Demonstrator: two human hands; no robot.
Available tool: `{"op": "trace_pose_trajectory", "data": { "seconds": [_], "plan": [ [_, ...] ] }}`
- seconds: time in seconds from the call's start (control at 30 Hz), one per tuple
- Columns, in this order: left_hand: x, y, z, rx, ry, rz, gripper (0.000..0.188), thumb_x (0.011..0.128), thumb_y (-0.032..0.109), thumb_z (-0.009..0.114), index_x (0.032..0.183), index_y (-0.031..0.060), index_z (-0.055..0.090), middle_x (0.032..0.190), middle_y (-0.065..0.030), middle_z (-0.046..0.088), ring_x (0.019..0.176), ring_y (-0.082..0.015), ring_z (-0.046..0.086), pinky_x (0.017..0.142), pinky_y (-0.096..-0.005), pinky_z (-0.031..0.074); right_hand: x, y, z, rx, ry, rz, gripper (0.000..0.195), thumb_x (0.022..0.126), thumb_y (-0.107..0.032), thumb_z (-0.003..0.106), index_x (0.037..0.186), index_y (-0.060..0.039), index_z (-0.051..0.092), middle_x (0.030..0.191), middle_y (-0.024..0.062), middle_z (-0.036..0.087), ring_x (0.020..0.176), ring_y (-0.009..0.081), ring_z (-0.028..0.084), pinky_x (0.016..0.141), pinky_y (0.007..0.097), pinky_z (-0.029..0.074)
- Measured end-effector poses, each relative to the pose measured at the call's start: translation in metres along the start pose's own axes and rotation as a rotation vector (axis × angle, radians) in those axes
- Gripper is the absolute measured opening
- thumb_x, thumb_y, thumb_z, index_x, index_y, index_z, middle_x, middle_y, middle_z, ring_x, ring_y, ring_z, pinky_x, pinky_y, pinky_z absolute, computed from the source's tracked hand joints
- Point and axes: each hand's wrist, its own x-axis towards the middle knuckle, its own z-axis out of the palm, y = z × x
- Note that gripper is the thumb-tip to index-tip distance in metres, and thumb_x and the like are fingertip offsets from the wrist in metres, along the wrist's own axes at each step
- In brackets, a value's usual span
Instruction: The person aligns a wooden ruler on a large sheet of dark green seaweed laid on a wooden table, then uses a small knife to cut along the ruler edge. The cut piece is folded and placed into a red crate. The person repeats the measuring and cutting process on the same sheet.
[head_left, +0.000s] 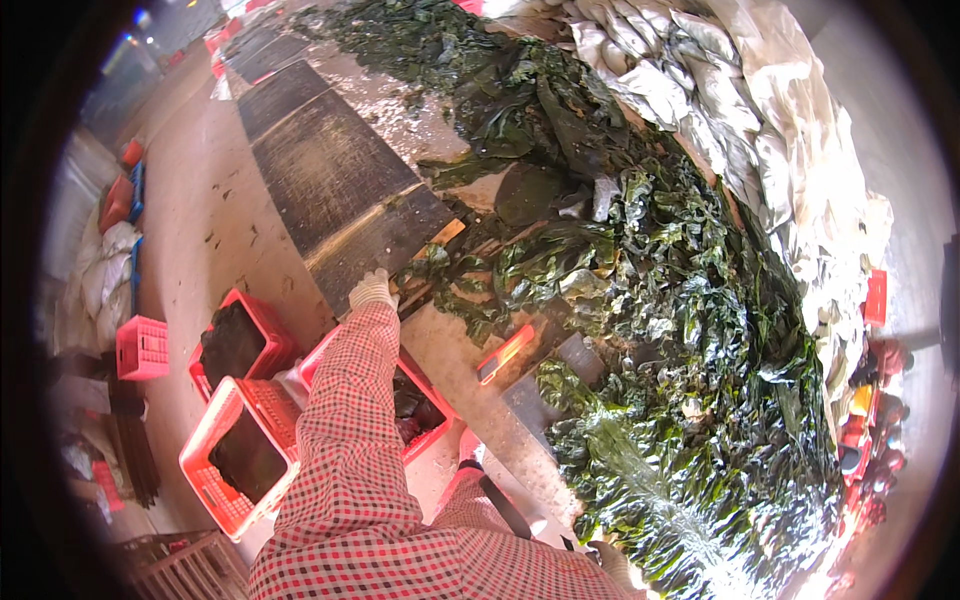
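My left hand (373, 289), in a pale knit glove, reaches to the near end of a long dark board (390, 225). Its fingers lie at the board's edge; whether they grip anything is hidden. Low in view, partly cut off by my checked sleeve, is my gloved right hand (611, 564), beside broad wet green seaweed leaves (645, 465). A dark flat strip (504, 506) shows past the sleeve, and I cannot tell whether this hand holds it. On the pale worktop (442, 345) between the hands lies an orange tool (506, 355) with a dark inset.
Red plastic crates (238, 457) holding dark sheets stand left of my arm, and another crate (427, 382) sits under it. Seaweed heaps run along the right, backed by white sacks (697, 82). Farther left are a small red crate (142, 347) and more sacks (105, 277).
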Motion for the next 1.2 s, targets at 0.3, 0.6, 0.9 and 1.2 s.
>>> {"op": "trace_pose_trajectory", "data": {
  "seconds": [0.3, 0.6, 0.9, 1.2],
  "plan": [
    [0.049, -0.056, 0.02, -0.115, 0.131, 0.193, 0.039, 0.079, 0.034, 0.075, 0.11, 0.0113, 0.069, 0.11, -0.024, 0.069, 0.105, -0.0434, 0.067, 0.09, -0.0549, 0.053, -0.004, -0.043, 0.022, 0.152, -0.014, -0.116, 0.032, 0.096, -0.033, 0.06, 0.119, -0.0126, 0.069, 0.104, 0.021, 0.072, 0.1, 0.0415, 0.068, 0.089, 0.052, 0.053],
    [0.06, -0.122, -0.021, -0.339, 0.383, -0.405, 0.053, 0.097, 0.035, 0.066, 0.145, 0.0159, 0.055, 0.137, -0.0105, 0.066, 0.12, -0.033, 0.066, 0.098, -0.0425, 0.056, -0.022, -0.064, 0.025, 0.032, -0.129, 0.039, 0.038, 0.099, -0.035, 0.053, 0.124, -0.0106, 0.068, 0.116, 0.0155, 0.072, 0.109, 0.0371, 0.067, 0.095, 0.0482, 0.053],
    [-0.159, -0.01, 0.038, -1.558, 0.197, 0.051, 0.041, 0.09, 0.036, 0.078, 0.119, 0.0097, 0.067, 0.092, -0.0062, 0.066, 0.078, -0.0167, 0.065, 0.061, -0.0302, 0.056, -0.066, -0.003, 0.05, 0.106, 0.13, -0.144, 0.035, 0.097, -0.031, 0.057, 0.123, -0.0099, 0.067, 0.112, 0.0172, 0.071, 0.105, 0.0388, 0.067, 0.092, 0.0507, 0.053],
    [-0.534, 0.154, 0.208, -1.343, -0.622, 0.496, 0.031, 0.088, 0.002, 0.065, 0.116, 0.0163, 0.061, 0.073, -0.0001, 0.057, 0.05, -0.0108, 0.051, 0.042, -0.0249, 0.042, -0.18, 0.125, 0.109, 0.251, 0.363, -0.024, 0.033, 0.095, -0.031, 0.059, 0.119, -0.0121, 0.069, 0.107, 0.0143, 0.073, 0.102, 0.0357, 0.069, 0.09, 0.049, 0.054]
  ]
}}
